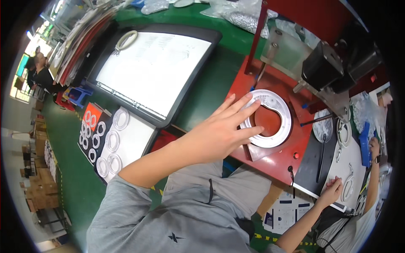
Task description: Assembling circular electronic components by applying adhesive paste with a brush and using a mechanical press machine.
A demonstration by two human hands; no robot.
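Observation:
A white plastic ring-shaped part (282, 134) with an off-centre opening lies on the red base of a bench machine (270, 157). My left hand (230, 130) reaches over its left side, fingers stretched and spread, the fingertips touching the ring and the thumb at its opening. Lower right, my right hand (332, 192) is over the edge of a white work surface (358, 162), its fingers curled together. Whatever they hold, if anything, is too small to see. Beside that hand lies a pale ring with a short chain (347, 188).
A black motor-like unit (322, 65) overhangs the red base. Left of it sits a black-framed white panel (156, 71) with a ring (126, 40) on it. Several white rings (113, 141) lie lower left. Another person's hand (374, 147) is by a blue bin (365, 145).

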